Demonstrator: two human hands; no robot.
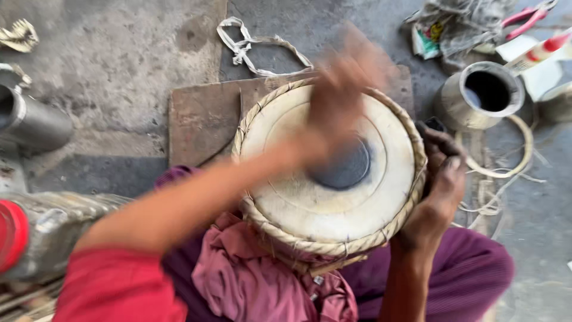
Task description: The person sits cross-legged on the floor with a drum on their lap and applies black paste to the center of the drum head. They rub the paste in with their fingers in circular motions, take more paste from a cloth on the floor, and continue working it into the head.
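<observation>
A round drum sits in my lap, its pale skin head [292, 203] facing up with a dark circular patch [348, 170] near the middle and a braided hide rim [333, 245] around it. My left arm in a red sleeve reaches across the drum. My left hand [345, 80] is a motion blur over the far edge of the head, so its fingers cannot be made out. My right hand [444, 173] grips the drum's right side, fingers curled over the rim. A pink cloth [250, 280] lies bunched under the drum.
A wooden board [202, 119] lies on the concrete floor behind the drum. At the right stand a metal cup [479, 95], red-handled pliers [524, 18], a red-capped tube [539, 52] and a hide ring [527, 149]. A metal cylinder [30, 122] and a red-capped bottle [36, 232] are at the left.
</observation>
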